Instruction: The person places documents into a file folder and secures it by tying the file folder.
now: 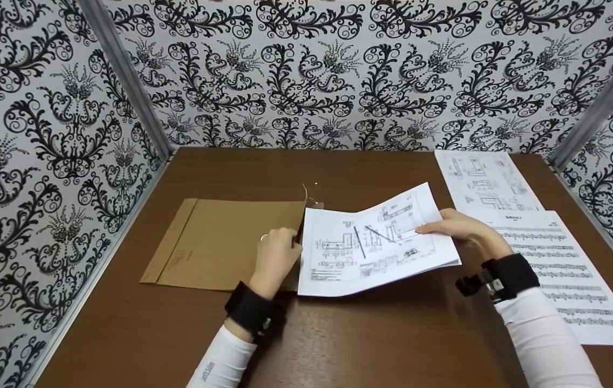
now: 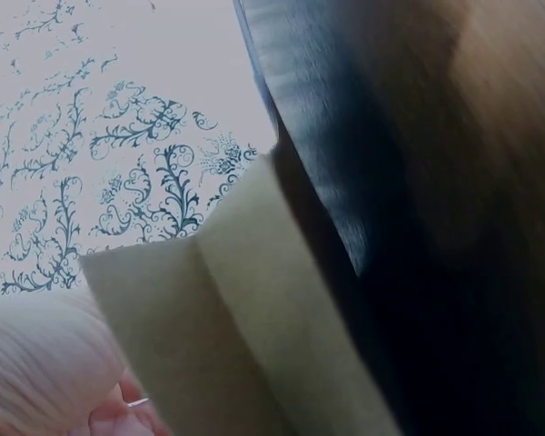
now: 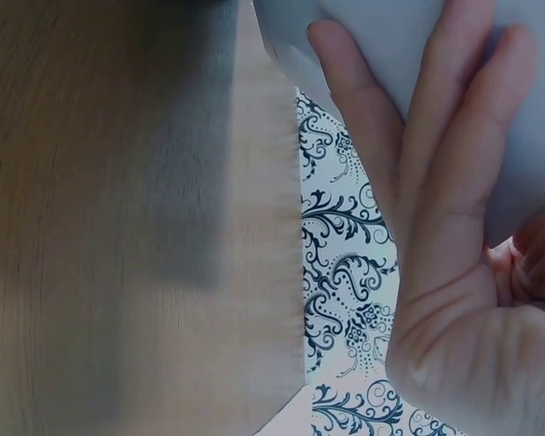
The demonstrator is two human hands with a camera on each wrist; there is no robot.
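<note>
Looking down from the head camera, nearest to me are the two white sleeves and black wrist straps, then my hands on the brown table (image 1: 371, 334). My right hand (image 1: 460, 229) grips the right edge of a thin stack of technical drawings (image 1: 373, 242), thumb on top and fingers curled under, so that side is lifted and the sheets bow upward. My left hand (image 1: 276, 256) pinches the open end of the brown envelope (image 1: 225, 242), which lies flat to the left with its mouth touching the stack's left edge. I judge the step in hand to be getting the drawings lined up with the envelope mouth; they are not yet inside. The next move calls for holding the mouth open and keeping the stack flat and square so its corners do not catch.

Farther off to the right lie a sheet of music (image 1: 570, 275) and, beyond it, another drawing sheet (image 1: 487, 183), both flat. The patterned walls (image 1: 311, 70) close the space behind.

The left wrist view shows what the head view cannot: the envelope's flap fold (image 2: 200, 300) seen from underneath, with a fingertip (image 2: 36, 363) beside it. The right wrist view shows my straightish fingers (image 3: 445, 163) spread under the paper's white underside (image 3: 372, 36)
</note>
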